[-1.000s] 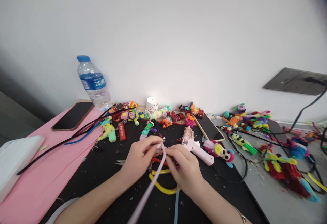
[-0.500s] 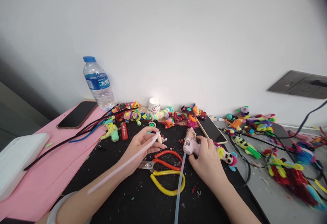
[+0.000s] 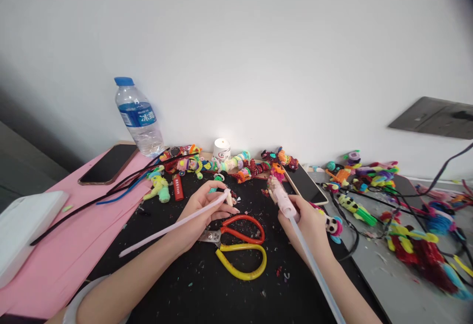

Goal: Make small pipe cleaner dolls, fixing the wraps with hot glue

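My left hand (image 3: 201, 213) pinches a long pale pink pipe cleaner (image 3: 170, 227) at its far end, where a small white piece sits; the stem slants back over my forearm. My right hand (image 3: 308, 225) is wrapped round a pink glue gun (image 3: 281, 196) lifted off the black mat (image 3: 185, 284), nozzle pointing away, with a clear glue stick (image 3: 316, 270) trailing back along my wrist. Between the hands lie scissors (image 3: 236, 245) with one red and one yellow handle loop.
A water bottle (image 3: 138, 117), a dark phone (image 3: 109, 164) on pink paper (image 3: 55, 245), a white box (image 3: 22, 228), a small lit candle cup (image 3: 220, 148), a second phone (image 3: 305, 183), and several colourful pipe-cleaner figures (image 3: 354, 206) and black cables surround the mat.
My right hand left the pipe cleaner, took hold of the glue gun and lifted it off the mat. My left hand kept the pipe cleaner and swung its stem leftward.
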### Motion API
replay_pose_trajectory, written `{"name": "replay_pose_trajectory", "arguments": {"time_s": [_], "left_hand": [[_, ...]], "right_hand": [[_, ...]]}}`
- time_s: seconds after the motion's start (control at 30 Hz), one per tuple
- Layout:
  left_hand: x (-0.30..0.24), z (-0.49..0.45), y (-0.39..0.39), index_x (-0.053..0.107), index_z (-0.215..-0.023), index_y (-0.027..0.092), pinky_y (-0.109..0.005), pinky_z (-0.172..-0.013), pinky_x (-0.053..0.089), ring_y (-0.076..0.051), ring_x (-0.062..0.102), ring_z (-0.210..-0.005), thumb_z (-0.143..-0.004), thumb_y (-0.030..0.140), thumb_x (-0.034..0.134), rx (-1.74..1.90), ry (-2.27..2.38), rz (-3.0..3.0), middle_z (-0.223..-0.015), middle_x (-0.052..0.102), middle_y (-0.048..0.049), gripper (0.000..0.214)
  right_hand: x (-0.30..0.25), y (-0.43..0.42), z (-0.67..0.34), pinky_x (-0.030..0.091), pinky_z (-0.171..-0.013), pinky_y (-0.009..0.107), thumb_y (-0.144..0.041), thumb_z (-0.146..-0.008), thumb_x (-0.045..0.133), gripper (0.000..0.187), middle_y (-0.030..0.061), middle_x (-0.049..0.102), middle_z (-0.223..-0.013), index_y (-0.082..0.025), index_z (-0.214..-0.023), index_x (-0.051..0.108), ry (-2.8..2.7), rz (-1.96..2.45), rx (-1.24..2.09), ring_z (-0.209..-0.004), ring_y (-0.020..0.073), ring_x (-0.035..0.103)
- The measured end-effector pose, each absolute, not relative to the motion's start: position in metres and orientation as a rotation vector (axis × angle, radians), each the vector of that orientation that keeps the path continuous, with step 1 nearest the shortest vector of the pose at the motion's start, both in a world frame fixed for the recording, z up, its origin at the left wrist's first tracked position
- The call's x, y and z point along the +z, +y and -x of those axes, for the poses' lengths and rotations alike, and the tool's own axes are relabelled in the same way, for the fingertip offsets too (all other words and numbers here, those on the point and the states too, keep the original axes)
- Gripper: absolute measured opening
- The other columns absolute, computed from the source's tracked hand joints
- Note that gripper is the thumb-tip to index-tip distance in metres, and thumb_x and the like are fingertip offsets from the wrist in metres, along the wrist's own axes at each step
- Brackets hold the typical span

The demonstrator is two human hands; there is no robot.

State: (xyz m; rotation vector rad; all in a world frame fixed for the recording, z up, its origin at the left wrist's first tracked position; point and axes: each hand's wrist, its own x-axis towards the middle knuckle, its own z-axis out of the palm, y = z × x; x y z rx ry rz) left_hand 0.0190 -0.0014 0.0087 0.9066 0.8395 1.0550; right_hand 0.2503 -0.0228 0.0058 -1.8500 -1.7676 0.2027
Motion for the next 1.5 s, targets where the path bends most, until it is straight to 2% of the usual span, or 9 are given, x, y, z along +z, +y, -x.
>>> {"name": "replay_pose_trajectory", "arguments": {"time_s": [0.13,0.23,0.3,0.4,0.5,0.6,0.7,1.2,1.5], "left_hand": [[0.011,-0.021,-0.003,0.049,-0.095,0.021,-0.017,-0.063,0.051,-0.011,0.068,-0.067,-0.077,0.034,0.065,1.061,0.872,-0.901,-0.077,0.064,0.0014,0.027],[0.011,-0.022,-0.003,0.050,-0.095,0.022,-0.018,-0.064,0.051,-0.012,0.068,-0.068,-0.076,0.035,0.066,1.053,0.870,-0.895,-0.078,0.064,0.0015,0.028],[0.010,-0.021,-0.003,0.050,-0.095,0.022,-0.019,-0.065,0.051,-0.011,0.068,-0.068,-0.076,0.034,0.065,1.042,0.849,-0.893,-0.078,0.064,0.0016,0.027],[0.008,-0.019,-0.004,0.049,-0.095,0.022,-0.019,-0.066,0.051,-0.010,0.067,-0.068,-0.079,0.031,0.063,1.014,0.793,-0.892,-0.078,0.063,0.0016,0.023],[0.006,-0.018,-0.004,0.049,-0.098,0.023,-0.018,-0.065,0.051,-0.010,0.066,-0.068,-0.081,0.029,0.062,1.006,0.757,-0.896,-0.078,0.061,0.0018,0.022],[0.004,-0.019,-0.005,0.050,-0.097,0.022,-0.017,-0.063,0.050,-0.010,0.066,-0.067,-0.081,0.028,0.061,0.995,0.757,-0.915,-0.076,0.059,0.0029,0.020],[0.003,-0.020,-0.007,0.051,-0.095,0.022,-0.016,-0.063,0.050,-0.009,0.066,-0.066,-0.082,0.028,0.060,0.981,0.760,-0.929,-0.073,0.056,0.0045,0.017],[0.001,-0.022,-0.008,0.051,-0.096,0.022,-0.016,-0.061,0.050,-0.009,0.066,-0.064,-0.083,0.029,0.059,0.961,0.778,-0.962,-0.071,0.053,0.0051,0.017],[0.002,-0.022,-0.008,0.051,-0.095,0.023,-0.016,-0.060,0.050,-0.009,0.066,-0.064,-0.083,0.029,0.059,0.968,0.772,-0.952,-0.070,0.053,0.0056,0.016]], "right_hand": [[0.011,-0.025,-0.248,0.043,-0.060,0.029,-0.027,-0.073,0.055,0.020,0.0047,0.066,-0.075,-0.017,-0.088,0.063,-1.716,1.652,0.265,-0.065,0.0205,0.059],[0.009,-0.026,-0.249,0.042,-0.054,0.028,-0.029,-0.073,0.056,0.013,0.0019,0.062,-0.064,-0.018,-0.077,0.063,-1.640,1.586,0.465,-0.057,0.0180,0.055],[0.003,-0.027,-0.250,0.039,-0.049,0.027,-0.035,-0.075,0.057,0.018,0.0003,0.056,-0.055,-0.018,-0.073,0.062,-1.523,1.568,0.682,-0.051,0.0157,0.050],[-0.006,-0.030,-0.248,0.032,-0.041,0.023,-0.045,-0.075,0.059,0.029,-0.0023,0.049,-0.049,-0.016,-0.078,0.061,-1.340,1.485,1.015,-0.043,0.0114,0.041],[-0.012,-0.034,-0.243,0.026,-0.039,0.021,-0.051,-0.072,0.061,0.038,-0.0041,0.045,-0.049,-0.015,-0.083,0.060,-1.287,1.369,1.164,-0.041,0.0085,0.036],[-0.011,-0.038,-0.237,0.024,-0.039,0.021,-0.053,-0.071,0.061,0.039,-0.0050,0.042,-0.047,-0.015,-0.077,0.059,-1.320,1.317,1.247,-0.040,0.0074,0.033],[-0.008,-0.042,-0.233,0.024,-0.040,0.021,-0.053,-0.072,0.061,0.037,-0.0053,0.042,-0.046,-0.015,-0.075,0.058,-1.316,1.308,1.289,-0.039,0.0072,0.033],[-0.008,-0.037,-0.237,0.023,-0.039,0.019,-0.055,-0.075,0.057,0.045,-0.0048,0.044,-0.051,-0.014,-0.093,0.056,-1.443,1.267,1.365,-0.041,0.0061,0.032],[-0.012,-0.037,-0.237,0.024,-0.038,0.019,-0.053,-0.076,0.056,0.039,-0.0063,0.041,-0.045,-0.015,-0.081,0.053,-1.431,1.299,1.346,-0.039,0.0061,0.032]]}}
